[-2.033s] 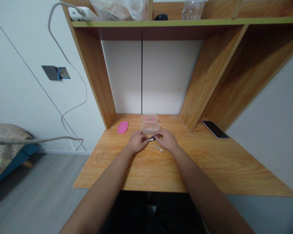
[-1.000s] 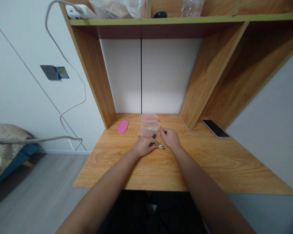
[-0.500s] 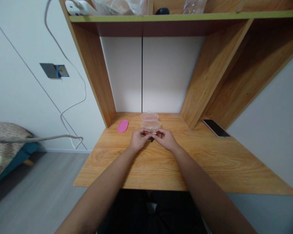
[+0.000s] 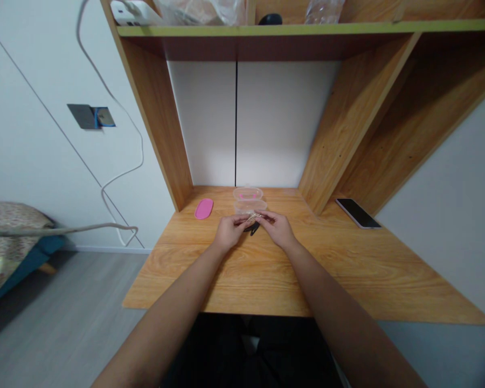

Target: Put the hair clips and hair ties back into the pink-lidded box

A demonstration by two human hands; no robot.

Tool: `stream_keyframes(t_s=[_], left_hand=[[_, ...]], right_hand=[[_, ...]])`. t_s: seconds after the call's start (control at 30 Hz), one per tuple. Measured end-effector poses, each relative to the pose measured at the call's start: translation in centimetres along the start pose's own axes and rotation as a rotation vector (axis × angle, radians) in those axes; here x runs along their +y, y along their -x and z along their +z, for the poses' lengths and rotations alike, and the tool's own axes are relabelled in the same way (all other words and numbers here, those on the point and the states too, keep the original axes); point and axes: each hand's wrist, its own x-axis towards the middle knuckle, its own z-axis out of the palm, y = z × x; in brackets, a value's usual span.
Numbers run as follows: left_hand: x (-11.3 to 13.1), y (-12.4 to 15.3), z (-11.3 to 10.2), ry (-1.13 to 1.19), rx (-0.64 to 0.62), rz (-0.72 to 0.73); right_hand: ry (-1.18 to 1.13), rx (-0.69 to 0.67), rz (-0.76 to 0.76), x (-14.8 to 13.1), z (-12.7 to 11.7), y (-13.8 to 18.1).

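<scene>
My left hand (image 4: 228, 232) and my right hand (image 4: 278, 229) meet over the middle of the wooden desk (image 4: 267, 269). Their fingertips pinch a small metal hair clip (image 4: 253, 217) between them, just in front of a clear plastic container (image 4: 248, 199). A small black clip (image 4: 254, 228) lies on the desk under the hands. Both hands are closed in a pinch.
A pink oval lid (image 4: 204, 208) lies to the left of the container. A dark phone (image 4: 356, 212) rests at the right by the slanted wooden partition. A shelf above carries a white power strip (image 4: 134, 12), plastic bags and a bottle. A white cable (image 4: 117, 178) hangs at the left.
My left hand picked the metal clip up from the desk and brought it toward the container. My right hand joined it, and both now pinch the clip above the black one.
</scene>
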Motion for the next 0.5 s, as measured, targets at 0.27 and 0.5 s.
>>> stream_keyframes(t_s=[0.27, 0.5], left_hand=[[-0.75, -0.19, -0.27, 0.015, 0.072, 0.004], [-1.01, -0.36, -0.01, 0.070, 0.044, 0.031]], right_hand=[[-0.151, 0.105, 0.045, 0.36, 0.31, -0.37], [-0.275, 0.092, 0.090, 0.09, 0.27, -0.47]])
